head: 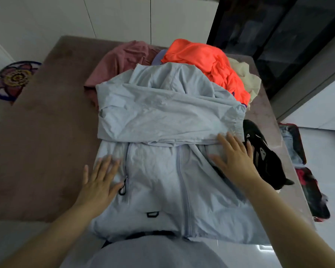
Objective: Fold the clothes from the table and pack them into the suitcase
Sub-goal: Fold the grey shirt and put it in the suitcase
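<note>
A pale blue zip jacket point(162, 167) lies flat on the table point(46, 132) in front of me, both sleeves folded across its chest. My left hand point(100, 180) lies flat with spread fingers on the jacket's left edge, by a black zip pull. My right hand point(234, 157) presses flat on the right side, just below the folded sleeve cuff. Behind the jacket is a heap of clothes: an orange garment point(205, 62), a dusty pink one point(120, 62) and a cream one point(249, 78). The open suitcase point(302, 151) lies on the floor to the right, with clothes inside.
A black garment with white marks point(263, 155) lies on the table's right edge beside my right hand. A round patterned mat point(14, 78) is on the floor at far left. A dark glass cabinet point(278, 45) stands behind the table at right.
</note>
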A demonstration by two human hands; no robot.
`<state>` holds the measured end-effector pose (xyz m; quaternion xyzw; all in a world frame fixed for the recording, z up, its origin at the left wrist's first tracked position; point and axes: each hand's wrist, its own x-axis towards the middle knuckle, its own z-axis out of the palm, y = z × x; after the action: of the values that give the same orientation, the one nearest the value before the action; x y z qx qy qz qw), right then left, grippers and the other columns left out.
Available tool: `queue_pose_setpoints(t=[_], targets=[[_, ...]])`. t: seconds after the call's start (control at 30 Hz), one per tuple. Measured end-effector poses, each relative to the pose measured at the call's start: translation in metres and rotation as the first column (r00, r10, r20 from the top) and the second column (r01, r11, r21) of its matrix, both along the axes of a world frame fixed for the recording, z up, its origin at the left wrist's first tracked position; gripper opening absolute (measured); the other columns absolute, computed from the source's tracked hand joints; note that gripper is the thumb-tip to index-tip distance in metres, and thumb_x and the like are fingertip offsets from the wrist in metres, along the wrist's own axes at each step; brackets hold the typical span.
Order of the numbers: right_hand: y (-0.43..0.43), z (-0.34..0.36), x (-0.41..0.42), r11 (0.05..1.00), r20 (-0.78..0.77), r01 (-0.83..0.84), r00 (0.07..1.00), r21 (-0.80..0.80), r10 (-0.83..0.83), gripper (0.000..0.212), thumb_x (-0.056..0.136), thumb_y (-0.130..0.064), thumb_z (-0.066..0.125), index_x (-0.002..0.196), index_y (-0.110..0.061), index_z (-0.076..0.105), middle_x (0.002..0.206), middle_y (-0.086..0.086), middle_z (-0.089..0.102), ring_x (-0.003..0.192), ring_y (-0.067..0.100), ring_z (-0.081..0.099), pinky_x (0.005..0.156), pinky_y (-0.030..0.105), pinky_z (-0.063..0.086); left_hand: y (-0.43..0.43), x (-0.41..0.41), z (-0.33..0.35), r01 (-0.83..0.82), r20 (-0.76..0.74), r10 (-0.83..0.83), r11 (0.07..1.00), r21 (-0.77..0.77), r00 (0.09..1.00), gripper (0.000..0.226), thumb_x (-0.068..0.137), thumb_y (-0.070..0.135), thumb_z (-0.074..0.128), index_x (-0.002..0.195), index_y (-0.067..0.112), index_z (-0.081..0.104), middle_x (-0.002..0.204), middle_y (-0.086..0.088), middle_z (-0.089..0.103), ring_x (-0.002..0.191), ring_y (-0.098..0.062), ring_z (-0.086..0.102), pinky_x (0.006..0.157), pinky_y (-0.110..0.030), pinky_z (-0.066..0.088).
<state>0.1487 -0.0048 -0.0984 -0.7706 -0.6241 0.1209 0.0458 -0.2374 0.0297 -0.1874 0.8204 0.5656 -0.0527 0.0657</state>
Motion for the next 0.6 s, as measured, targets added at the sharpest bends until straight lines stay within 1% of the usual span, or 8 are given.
queue_pose_setpoints(t=[0.1,0.17,0.27,0.33,0.4,0.47,0.53,0.6], targets=[[-0.054,-0.002,0.003,0.990,-0.022,0.074,0.997,0.123,-0.071,0.072,0.088,-0.057,0.050,0.147,-0.022,0.030,0.151,0.003,0.032,0.140,0.024,0.027,0.116,0.041,0.005,-0.031,-0.025,-0.006,-0.050,0.071,0.049,0.999,0.011,0.996,0.069,0.095,0.062,0.008,0.151,0.023,0.008,0.151,-0.009,0.028,0.135,-0.030,0.029,0.111,-0.051,0.009],[-0.089,-0.008,0.007,0.969,-0.068,0.207,0.978,0.136,-0.199,0.070,0.086,-0.043,0.062,0.144,-0.014,0.035,0.147,0.009,0.039,0.134,0.030,0.035,0.115,0.045,0.019,-0.047,-0.036,-0.006,-0.123,0.107,0.127,0.991,-0.044,0.986,0.076,0.090,0.069,0.009,0.150,0.022,0.010,0.147,-0.018,0.035,0.130,-0.040,0.039,0.105,-0.060,0.022],[-0.131,-0.017,0.004,0.909,-0.198,0.402,0.905,0.111,-0.376,0.071,0.084,-0.020,0.069,0.143,-0.005,0.032,0.144,0.018,0.037,0.128,0.038,0.040,0.105,0.052,0.036,-0.067,-0.048,-0.005,-0.242,0.223,0.269,0.960,-0.140,0.937,0.098,0.081,0.080,0.010,0.147,0.008,0.021,0.141,-0.026,0.041,0.126,-0.050,0.038,0.102,-0.065,0.022],[-0.149,-0.020,-0.002,0.853,-0.294,0.519,0.825,0.053,-0.483,0.073,0.084,-0.013,0.068,0.143,-0.004,0.027,0.140,0.023,0.040,0.124,0.042,0.043,0.101,0.053,0.038,-0.082,-0.049,-0.003,-0.232,0.279,0.293,0.945,-0.232,0.914,0.100,0.080,0.081,0.016,0.145,0.005,0.025,0.139,-0.024,0.044,0.123,-0.050,0.040,0.098,-0.066,0.026],[-0.162,-0.025,-0.006,0.806,-0.289,0.588,0.762,-0.068,-0.580,0.070,0.087,-0.020,0.065,0.144,-0.009,0.026,0.134,0.023,0.046,0.123,0.042,0.042,0.101,0.051,0.036,-0.097,-0.049,0.001,-0.135,0.357,0.182,0.979,-0.152,0.916,0.083,0.084,0.065,0.045,0.141,0.007,0.026,0.128,-0.025,0.053,0.112,-0.050,0.049,0.088,-0.066,0.038],[-0.169,-0.025,-0.006,0.770,-0.178,0.612,0.750,-0.179,-0.638,0.053,0.090,-0.030,0.059,0.136,-0.011,0.040,0.120,0.022,0.056,0.114,0.040,0.047,0.095,0.045,0.037,-0.109,-0.043,0.008,-0.075,0.492,0.105,0.994,-0.079,0.865,0.090,0.072,0.028,0.079,0.142,0.012,0.026,0.125,-0.027,0.054,0.107,-0.048,0.053,0.086,-0.058,0.043],[-0.176,-0.019,-0.010,0.754,-0.178,0.610,0.736,-0.244,-0.653,0.032,0.092,-0.029,0.056,0.111,-0.003,0.056,0.088,0.017,0.063,0.082,0.034,0.057,0.071,0.034,0.042,-0.122,-0.035,0.020,-0.136,0.649,0.220,0.975,-0.177,0.728,0.094,0.072,0.006,0.078,0.147,0.015,0.023,0.123,-0.019,0.052,0.108,-0.036,0.053,0.091,-0.043,0.043],[-0.186,-0.014,-0.015,0.762,-0.295,0.592,0.703,-0.263,-0.648,0.022,0.093,-0.023,0.057,0.097,-0.002,0.055,0.074,0.012,0.058,0.060,0.024,0.051,0.050,0.028,0.036,-0.131,-0.027,0.030,-0.237,0.689,0.465,0.883,-0.405,0.556,0.092,0.080,0.006,0.071,0.149,0.023,0.012,0.102,-0.009,0.054,0.093,-0.028,0.056,0.080,-0.032,0.043]])
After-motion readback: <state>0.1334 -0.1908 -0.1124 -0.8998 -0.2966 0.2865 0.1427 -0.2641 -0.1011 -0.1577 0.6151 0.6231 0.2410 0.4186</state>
